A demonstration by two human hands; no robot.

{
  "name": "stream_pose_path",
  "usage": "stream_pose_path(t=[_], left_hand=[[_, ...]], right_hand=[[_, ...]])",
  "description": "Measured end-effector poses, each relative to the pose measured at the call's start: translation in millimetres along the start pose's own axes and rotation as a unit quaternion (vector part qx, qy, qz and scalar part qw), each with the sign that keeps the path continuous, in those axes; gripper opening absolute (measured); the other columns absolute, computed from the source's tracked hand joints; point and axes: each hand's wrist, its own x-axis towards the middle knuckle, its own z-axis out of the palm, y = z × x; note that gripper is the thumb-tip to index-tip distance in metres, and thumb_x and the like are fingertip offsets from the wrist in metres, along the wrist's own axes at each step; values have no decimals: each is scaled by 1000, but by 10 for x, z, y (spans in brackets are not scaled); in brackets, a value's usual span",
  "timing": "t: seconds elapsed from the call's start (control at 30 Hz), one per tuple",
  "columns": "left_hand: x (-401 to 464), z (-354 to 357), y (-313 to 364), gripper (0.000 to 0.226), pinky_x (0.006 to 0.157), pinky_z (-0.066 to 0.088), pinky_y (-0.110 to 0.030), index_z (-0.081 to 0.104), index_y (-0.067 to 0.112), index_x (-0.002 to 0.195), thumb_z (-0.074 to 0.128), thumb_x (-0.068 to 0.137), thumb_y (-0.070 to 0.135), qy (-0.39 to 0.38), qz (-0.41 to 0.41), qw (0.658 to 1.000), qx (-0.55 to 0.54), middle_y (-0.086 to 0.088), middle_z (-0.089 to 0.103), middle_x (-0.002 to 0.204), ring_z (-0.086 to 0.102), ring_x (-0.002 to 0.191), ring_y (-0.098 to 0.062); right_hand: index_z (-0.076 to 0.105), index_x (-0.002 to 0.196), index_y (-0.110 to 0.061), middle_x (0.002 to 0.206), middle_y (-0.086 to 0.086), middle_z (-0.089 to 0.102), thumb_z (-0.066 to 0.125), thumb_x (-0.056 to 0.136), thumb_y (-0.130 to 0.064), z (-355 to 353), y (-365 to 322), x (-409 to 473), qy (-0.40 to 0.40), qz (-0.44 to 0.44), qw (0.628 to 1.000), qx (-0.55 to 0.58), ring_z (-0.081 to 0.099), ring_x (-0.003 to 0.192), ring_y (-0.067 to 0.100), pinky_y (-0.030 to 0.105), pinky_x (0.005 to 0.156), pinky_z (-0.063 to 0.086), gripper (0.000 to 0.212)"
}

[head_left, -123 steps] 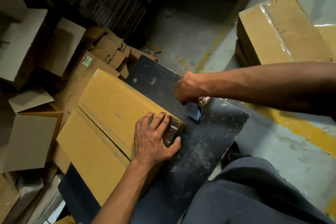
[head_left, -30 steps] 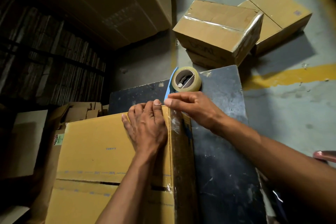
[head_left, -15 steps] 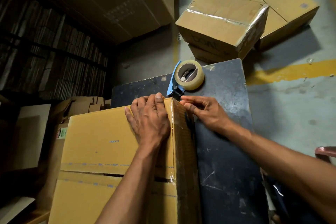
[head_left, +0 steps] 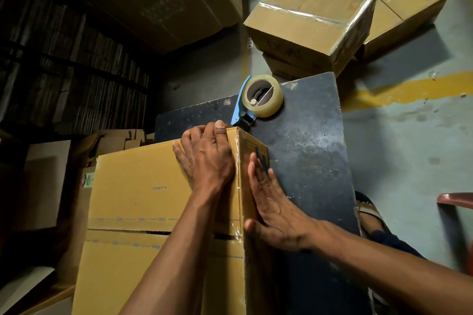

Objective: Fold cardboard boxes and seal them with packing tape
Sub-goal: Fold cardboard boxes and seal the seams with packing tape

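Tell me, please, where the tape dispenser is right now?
In the head view the tape dispenser lies on the dark table, at its far edge, just beyond the far corner of the yellow box, held by neither hand.

My left hand (head_left: 204,158) and my right hand (head_left: 275,208) are bare. I wear no gloves, no rings and no watch. Both my arms are bare too, with no sleeves on them as far as I can see. My nails are short. Low on my right side I see a bit of my dark blue clothes (head_left: 391,243). Beside it is my sandal (head_left: 368,210) with pale straps.
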Motion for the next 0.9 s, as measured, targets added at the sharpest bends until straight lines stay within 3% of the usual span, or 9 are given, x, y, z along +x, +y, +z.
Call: stream_pose_path(t=[0.1,0.33,0.43,0.53,0.63,0.77,0.9], left_hand=[[4,-6,-19,58,126,5,-55,61,29,116,12,103,58,-7,-3,1000,0,0,53,127,35,138,-22],[-9,-10,-16,57,126,6,-56,63,28,117,15,104,56,-4,-10,1000,-3,0,55,128,36,138,-24],[-24,-18,-30,58,125,8,-55,67,29,119,18,102,57,11,-3,1000,-19,0,58,132,38,139,-22],[-32,-13,-73,54,124,13,-56,69,28,126,28,101,53,32,8,997,-73,1,61,139,41,141,-20],[-15,-61,-129,50,125,13,-56,64,29,137,35,100,47,30,14,991,-128,-1,54,152,37,148,-19],[-103,-272,-131,47,127,12,-54,57,23,145,41,104,39,5,50,988,-149,-7,44,160,29,154,-20],[-595,-422,-271,58,129,6,-50,43,27,156,32,104,52,-15,78,993,-87,-2,28,168,15,158,-14]], right_hand=[[-28,157,-12,164,5,-38,8,83,-92,-29,146,-323,-78,17,996,-33,-26,155,22,67,123,-3,114],[-12,160,0,168,14,-26,8,87,-87,-100,-253,200,94,-43,992,66,-19,157,31,63,124,-7,115],[-9,159,4,168,17,-23,8,92,-82,93,-192,238,102,-38,993,43,-17,157,33,66,124,-4,111],[-12,159,4,168,17,-25,7,93,-81,195,111,-14,49,-26,998,-18,-17,157,33,70,122,0,109],[-19,159,-3,167,10,-30,8,93,-82,109,258,-263,-14,-1,999,-53,-19,157,27,68,123,1,106],[-10,160,2,168,14,-25,14,99,-73,-90,-96,-19,72,-50,996,-13,-14,158,32,61,126,-6,100],[-1,160,4,169,22,-14,13,100,-70,-1,-84,135,89,-109,985,-99,-8,158,36,65,124,3,97]])
